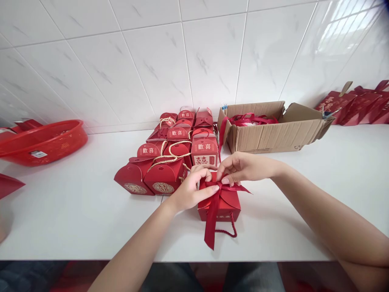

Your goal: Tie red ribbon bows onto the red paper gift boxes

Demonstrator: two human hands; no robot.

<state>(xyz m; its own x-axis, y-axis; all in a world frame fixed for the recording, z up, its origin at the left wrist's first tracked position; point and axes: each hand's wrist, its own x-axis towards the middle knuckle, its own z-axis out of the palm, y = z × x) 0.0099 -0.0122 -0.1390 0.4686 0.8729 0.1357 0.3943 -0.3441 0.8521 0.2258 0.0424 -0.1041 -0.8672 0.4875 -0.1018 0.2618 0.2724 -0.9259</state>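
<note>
A small red gift box stands on the white counter in front of me, with a dark red rope handle hanging down its near side. Across its top lies a dark red ribbon, knotted or looped in the middle, one tail hanging over the front and another pointing right. My left hand pinches the ribbon at the knot from the left, thumb on top. From the right, my right hand has its thumb and fingers closed on the ribbon at the same spot. The fingertips partly hide the knot.
Behind the box, several red gift boxes stand grouped, some with cream rope handles. An open cardboard box holding red ribbons is at the back right. A red plastic basin sits left; more red boxes line the far right.
</note>
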